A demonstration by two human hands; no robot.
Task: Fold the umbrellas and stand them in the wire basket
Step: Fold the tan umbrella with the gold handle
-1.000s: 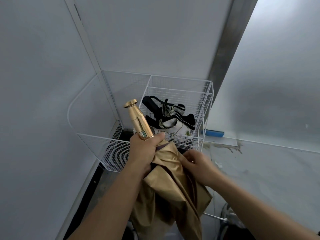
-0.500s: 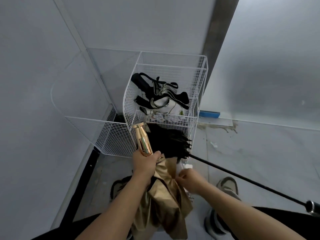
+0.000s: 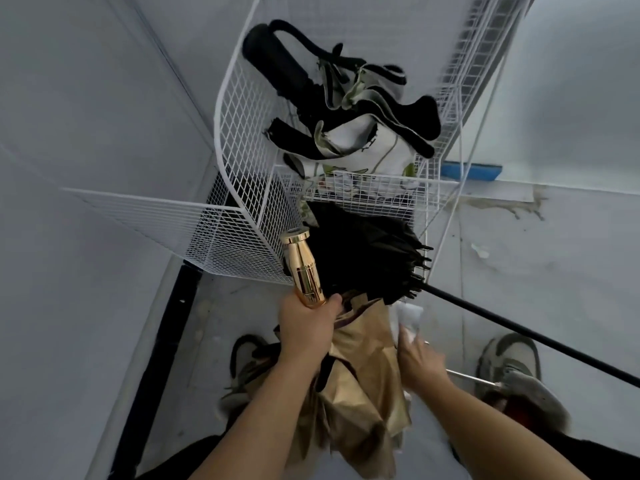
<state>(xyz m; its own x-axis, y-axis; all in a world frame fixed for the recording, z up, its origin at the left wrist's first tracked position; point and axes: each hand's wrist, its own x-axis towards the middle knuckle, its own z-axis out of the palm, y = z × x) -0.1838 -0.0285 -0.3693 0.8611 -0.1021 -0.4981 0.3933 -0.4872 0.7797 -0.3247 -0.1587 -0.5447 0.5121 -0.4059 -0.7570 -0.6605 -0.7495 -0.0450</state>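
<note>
Right hand (image 3: 420, 358) motion-blurred, finger posture indistinct. Black umbrella shaft (image 3: 519, 330) cut off at right edge. Wire basket (image 3: 242, 109) cropped by upper edge. Left shoe (image 3: 242, 355) partly hidden behind gold umbrella (image 3: 353, 393) and forearm (image 3: 263, 410).

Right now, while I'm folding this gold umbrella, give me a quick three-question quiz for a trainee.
1. True or false: the gold umbrella already stands in the wire basket.
2. Which hand grips the gold handle?
3. Fill in: the floral umbrella in the basket has a ____ handle.
Key: 1 false; 2 the left hand; 3 black.
</note>
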